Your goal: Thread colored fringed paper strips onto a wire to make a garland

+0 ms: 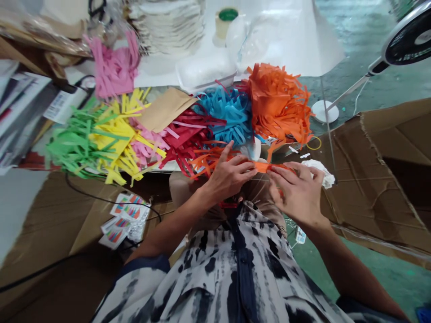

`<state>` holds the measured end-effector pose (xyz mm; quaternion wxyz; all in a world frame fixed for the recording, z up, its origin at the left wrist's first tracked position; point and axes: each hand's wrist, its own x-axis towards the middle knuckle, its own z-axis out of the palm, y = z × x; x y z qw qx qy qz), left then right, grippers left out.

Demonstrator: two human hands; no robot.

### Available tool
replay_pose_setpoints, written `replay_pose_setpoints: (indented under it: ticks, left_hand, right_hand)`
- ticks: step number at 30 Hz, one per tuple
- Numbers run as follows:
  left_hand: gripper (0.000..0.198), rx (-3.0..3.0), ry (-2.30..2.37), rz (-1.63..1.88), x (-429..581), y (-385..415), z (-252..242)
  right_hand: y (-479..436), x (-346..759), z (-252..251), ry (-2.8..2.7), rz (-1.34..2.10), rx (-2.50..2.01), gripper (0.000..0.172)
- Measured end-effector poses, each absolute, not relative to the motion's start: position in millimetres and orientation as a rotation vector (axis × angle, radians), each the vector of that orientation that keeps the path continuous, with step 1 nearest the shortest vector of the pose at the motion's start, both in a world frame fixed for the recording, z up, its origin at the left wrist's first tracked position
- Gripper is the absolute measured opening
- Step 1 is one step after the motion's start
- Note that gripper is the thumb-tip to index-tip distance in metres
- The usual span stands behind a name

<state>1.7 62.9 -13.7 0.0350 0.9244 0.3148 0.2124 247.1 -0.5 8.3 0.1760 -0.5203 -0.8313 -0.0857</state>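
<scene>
Between my two hands, over my lap at the table's front edge, stretches an orange fringed paper tassel [261, 167]. My left hand [229, 172] pinches its left part, with the fringe strips spreading out on that side and one finger lifted. My right hand [298, 188] closes its fingers on the right end of the same strip. Just beyond lie piles of fringed tissue paper: orange [279, 105], blue [225, 114], dark red [188, 134], yellow [116, 134] and green [79, 139]. A brown paper piece [166, 109] rests on top of them.
Pink fringe [116, 67] lies at the back left near stacked white sheets [168, 27]. A tape roll [225, 22] and a clear plastic tray [205, 74] stand behind. Cardboard boxes [380, 170] flank me. A fan [411, 38] is at the right; printed cards [126, 215] lie below left.
</scene>
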Motion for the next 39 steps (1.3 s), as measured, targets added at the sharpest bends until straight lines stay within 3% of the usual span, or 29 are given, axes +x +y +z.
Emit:
replay_pose_setpoints:
  ticks: [7, 11, 16, 22, 39]
  left_hand:
    - [0.032, 2.783, 1.144, 0.888, -36, 75, -6]
    - [0.018, 2.794, 1.274, 1.015, -26, 71, 10]
    - [0.017, 2.888, 0.959, 0.712, 17, 68, 1]
    - [0.022, 2.804, 1.194, 0.533, 24, 76, -11]
    - [0.017, 2.465, 1.476, 0.639, 21, 75, -7]
  right_hand:
    - [14, 262, -5, -2.338, -0.078, -1.498, 0.018]
    - [18, 265, -3, -2.368, -0.070, -1.464, 0.017]
    - [20, 258, -5, -2.387, -0.153, -1.473, 0.019]
    - [21, 247, -4, -2.339, -0.178, -1.696, 0.024]
    - [38, 246, 7, -2.369, -0.173, -1.807, 0.032]
